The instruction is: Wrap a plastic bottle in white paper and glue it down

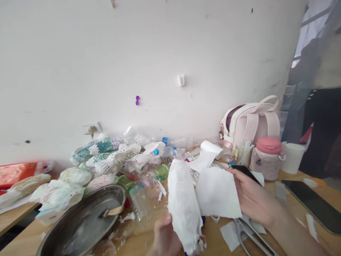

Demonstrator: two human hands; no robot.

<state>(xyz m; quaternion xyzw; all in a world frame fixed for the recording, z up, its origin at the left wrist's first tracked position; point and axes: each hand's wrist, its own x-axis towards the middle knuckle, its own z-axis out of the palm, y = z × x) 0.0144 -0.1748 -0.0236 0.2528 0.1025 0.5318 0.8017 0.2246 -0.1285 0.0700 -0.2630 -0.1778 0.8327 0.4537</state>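
Upright in my left hand [165, 233] is a paper-covered form [183, 202], white and wrinkled, with ragged lower edges. My left thumb shows at its side; the other fingers are mostly hidden behind it. A squarish sheet of white paper [217, 192] is pinched at its right edge by my right hand [254, 197]. The sheet hangs beside the form, close to its right side. Below my right hand, metal scissors [243, 229] lie on the table over a piece of white paper. Behind the sheet lies a white paper roll [211, 149] with a loose end.
A metal basin [87, 227] with a wooden-handled tool [114, 211] stands front left. Drawn-on paper-covered forms [106, 145] and clear plastic bottles crowd the back. At right are a pink backpack [250, 124], a pink-lidded flask [268, 160], a white cup [293, 158] and a phone [314, 202].
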